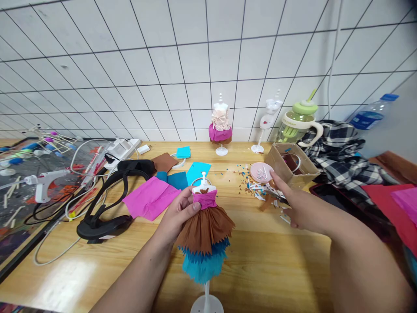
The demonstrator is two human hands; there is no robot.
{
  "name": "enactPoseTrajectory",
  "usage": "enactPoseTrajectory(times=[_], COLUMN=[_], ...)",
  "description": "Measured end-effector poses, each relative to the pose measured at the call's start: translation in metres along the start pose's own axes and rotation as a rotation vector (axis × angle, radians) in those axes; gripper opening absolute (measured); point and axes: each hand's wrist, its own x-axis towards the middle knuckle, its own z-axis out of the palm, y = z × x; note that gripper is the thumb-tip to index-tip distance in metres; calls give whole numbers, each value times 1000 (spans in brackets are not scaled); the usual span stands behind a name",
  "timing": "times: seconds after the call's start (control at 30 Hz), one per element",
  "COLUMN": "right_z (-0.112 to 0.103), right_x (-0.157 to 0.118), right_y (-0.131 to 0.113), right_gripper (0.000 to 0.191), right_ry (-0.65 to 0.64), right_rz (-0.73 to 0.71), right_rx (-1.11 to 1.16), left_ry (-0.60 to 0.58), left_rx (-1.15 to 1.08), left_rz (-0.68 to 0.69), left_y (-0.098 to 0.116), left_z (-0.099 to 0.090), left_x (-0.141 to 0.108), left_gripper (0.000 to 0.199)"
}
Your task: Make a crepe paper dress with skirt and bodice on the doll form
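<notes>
Gripping the magenta bodice (206, 200) from its 9 o'clock side, our left hand (180, 213) holds the small white dress form in a brown pleated skirt over blue tiers (206, 230), thumb in front, fingers mostly hidden behind. Its long axis runs upright from 12 to 6, close before us; we cannot tell whether its round foot rests on the wooden table (260, 265). Our right hand (298, 208) stretches its index finger toward 10 o'clock with the others curled under; whether they hold anything, we cannot tell. That fingertip is at the rim of the round pale-pink dish of tiny white pieces (256, 171), touching or just beside it. On this the move turns, we judge: the dish lies at 2 o'clock from the dress form, our right hand much the nearer. White and blue scraps (257, 187) lie at the dish's 6 o'clock, a brown cardboard box (276, 168) at its 3. Farther out, a crumpled magenta sheet (151, 198) spreads at 9 o'clock from the dress form.
</notes>
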Motion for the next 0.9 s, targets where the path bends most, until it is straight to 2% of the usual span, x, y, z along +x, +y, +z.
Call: enactPoseTrajectory(times=[0.07,0.13,0.23,0.3,0.37,0.47,0.53,0.7,0.9], right_z=[2,2,-4,-9,-9,4,19,44,41], right_x=[-3,-4,-5,-7,-9,-10,-9,-6,-1], right_y=[4,8,8,0,-15,-41,-57,-79,-85], right_gripper=[96,88,49,34,35,36,38,23,27], right_ry=[32,67,128,229,355,365,454,473,529], right_rz=[-102,-89,-44,-120,-221,-382,-477,-600,-605], right_rx=[-25,-123,-219,-137,-2,220,364,323,240], left_ry=[-5,-14,-5,3,-1,7,-12,-38,-90], left_rx=[-11,-16,-18,-19,-28,-76,-101,-129,-139], left_rz=[4,7,-4,-7,-1,21,23,16,3], left_y=[0,0,1,1,1,2,2,6,6], left_z=[0,1,3,5,6,9,12,23,28], left_x=[0,-1,-1,-2,-3,-5,-6,-10,-9], left_gripper=[39,38,38,37,40,48,48,49,43])
